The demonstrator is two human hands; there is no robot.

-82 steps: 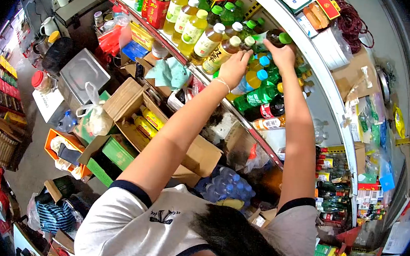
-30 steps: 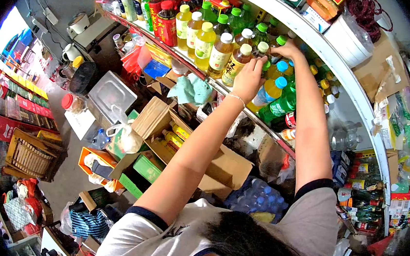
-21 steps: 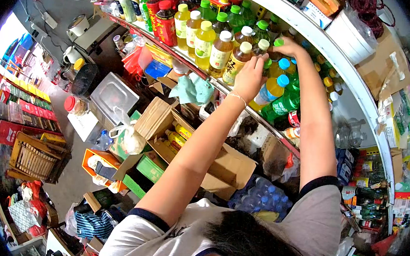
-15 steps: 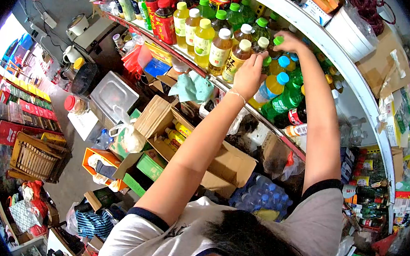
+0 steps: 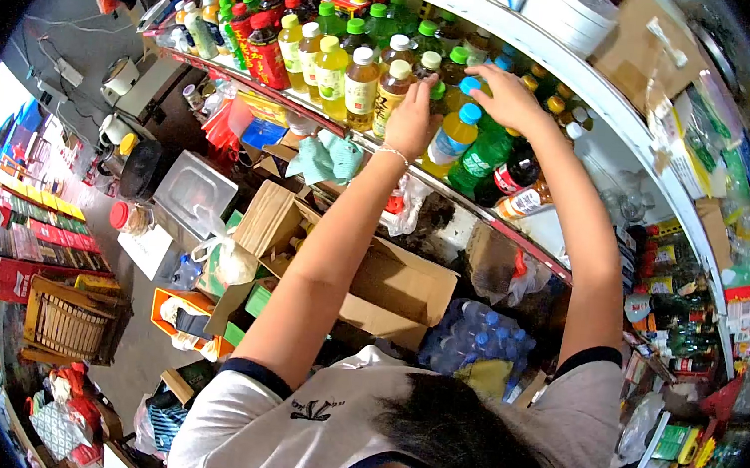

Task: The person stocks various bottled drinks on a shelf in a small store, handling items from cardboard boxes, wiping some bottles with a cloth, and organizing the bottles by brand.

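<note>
My left hand point(image 5: 410, 121) is at the front of the drinks shelf, fingers curled together beside a tea bottle point(image 5: 390, 97) with a tan cap. A green-capped bottle point(image 5: 438, 91) stands just past its fingertips; what the fingers grip, if anything, is hidden. My right hand point(image 5: 513, 102) reaches in from the right, its fingers apart over the blue-capped bottles, close to one blue cap point(image 5: 469, 85). Below it stand a yellow drink bottle with a blue cap point(image 5: 451, 138) and a green soda bottle point(image 5: 481, 159). Another green-capped bottle point(image 5: 459, 56) stands behind, touching neither hand.
More bottles, including red ones point(image 5: 268, 51), fill the shelf's left side. The white shelf edge point(image 5: 518, 24) curves above my hands. Beneath are an open cardboard box point(image 5: 402, 285) and a pack of blue-capped water bottles point(image 5: 481, 341). A wooden stool point(image 5: 68, 323) stands lower left.
My right hand has let go of a green-capped bottle, which now stands in the row, and has moved toward the blue caps. The view has shifted, so the shelf appears further left.
</note>
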